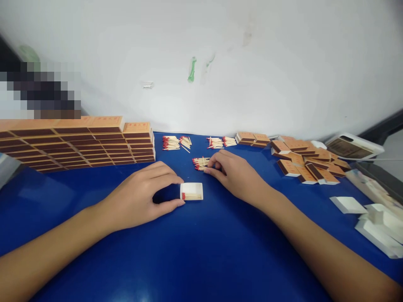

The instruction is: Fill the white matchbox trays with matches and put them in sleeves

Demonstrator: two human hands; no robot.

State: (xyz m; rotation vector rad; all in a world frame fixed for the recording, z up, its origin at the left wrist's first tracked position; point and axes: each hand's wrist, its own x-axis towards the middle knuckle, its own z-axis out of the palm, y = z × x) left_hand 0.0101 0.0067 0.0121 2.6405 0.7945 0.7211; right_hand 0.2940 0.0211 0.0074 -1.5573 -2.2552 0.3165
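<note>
A small white matchbox tray (192, 187) lies on the blue table, with a row of red-headed matches (192, 196) along its near side. My left hand (147, 195) grips the tray's left end between thumb and forefinger. Just beyond it is a small pile of matches (199, 162), heads to the left. The thumb and fingertips of my right hand (234, 173) pinch at the right side of this pile; my fingers hide the match ends there. Further back lie more matches in a left group (171, 143) and a right group (217, 143).
Closed matchboxes (94, 144) form a tall stacked wall at the left. More matchboxes lie in a loose heap (304, 157) at the right, near a phone-like white object (354, 146). White empty trays (378, 226) sit at the right edge. A pale wall (252, 92) rises behind.
</note>
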